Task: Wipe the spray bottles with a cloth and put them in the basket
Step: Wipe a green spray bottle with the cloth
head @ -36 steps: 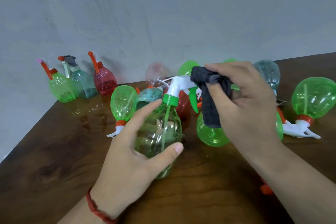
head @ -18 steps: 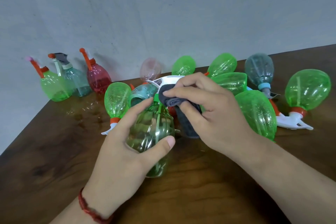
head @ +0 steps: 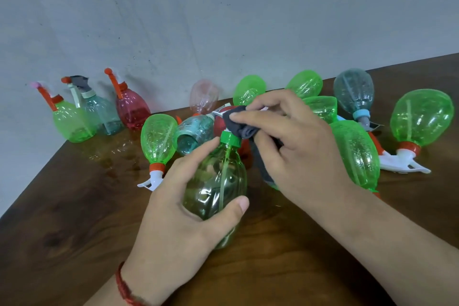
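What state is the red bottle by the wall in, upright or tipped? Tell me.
Upright. The red bottle stands on its base on the table, its orange sprayer pointing up.

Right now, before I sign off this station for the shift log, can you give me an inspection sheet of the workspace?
Surface: brown wooden table.
Job's things: green spray bottle held upright; dark grey cloth on its top; no basket in view.
Clutter: three upright bottles at back left; other bottles lie heaped behind the hands.
Hands: left hand grips the bottle's body; right hand pinches the cloth.
Cables: nothing seen.
Surroundings: grey wall behind the table.
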The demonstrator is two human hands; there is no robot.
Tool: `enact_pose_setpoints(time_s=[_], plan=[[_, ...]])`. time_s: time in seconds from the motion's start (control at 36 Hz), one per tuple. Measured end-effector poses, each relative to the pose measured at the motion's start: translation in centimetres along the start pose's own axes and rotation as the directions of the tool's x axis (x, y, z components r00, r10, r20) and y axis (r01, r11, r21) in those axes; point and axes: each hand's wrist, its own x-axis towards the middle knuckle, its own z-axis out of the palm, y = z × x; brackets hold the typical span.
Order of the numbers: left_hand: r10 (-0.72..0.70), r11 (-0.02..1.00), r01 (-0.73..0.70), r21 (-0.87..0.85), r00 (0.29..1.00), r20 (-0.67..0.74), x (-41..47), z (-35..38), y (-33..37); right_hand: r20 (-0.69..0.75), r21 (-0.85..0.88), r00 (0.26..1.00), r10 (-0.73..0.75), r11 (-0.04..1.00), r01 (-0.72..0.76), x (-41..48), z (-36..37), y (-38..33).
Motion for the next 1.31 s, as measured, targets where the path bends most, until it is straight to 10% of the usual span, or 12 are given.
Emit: enact_pose_setpoints(time_s=[0.47, 0.67, 0.94, 1.31], plan=[[-0.027, 1.000, 0.027, -0.013, 0.998, -0.060, 0.0, -0.4, -0.5, -0.049, 0.032, 0.992, 0.114, 0.993, -0.113, 0.0, 0.1, 0.5], [-0.011, 0.999, 0.015, 0.034, 0.990, -0.137, 0.4, -0.9, -0.5, 0.170, 0.110, 0.983, 0.068, 0.990, -0.087, -1.0, 1.0, 0.1], [0.020, 0.995, -0.031, -0.095, 0.993, -0.120, 0.3, -0.8, 0.0, -0.026, 0.193, 0.996, 0.085, 0.978, -0.079, -0.2, -0.1, 0.3], [0.044, 0.965, -0.071, -0.253, 0.993, -0.112, 0.8, -1.1, 0.5, 0.124, 0.576, 0.920, 0.373, 0.728, -0.372, 0.1, -0.2, 0.4]])
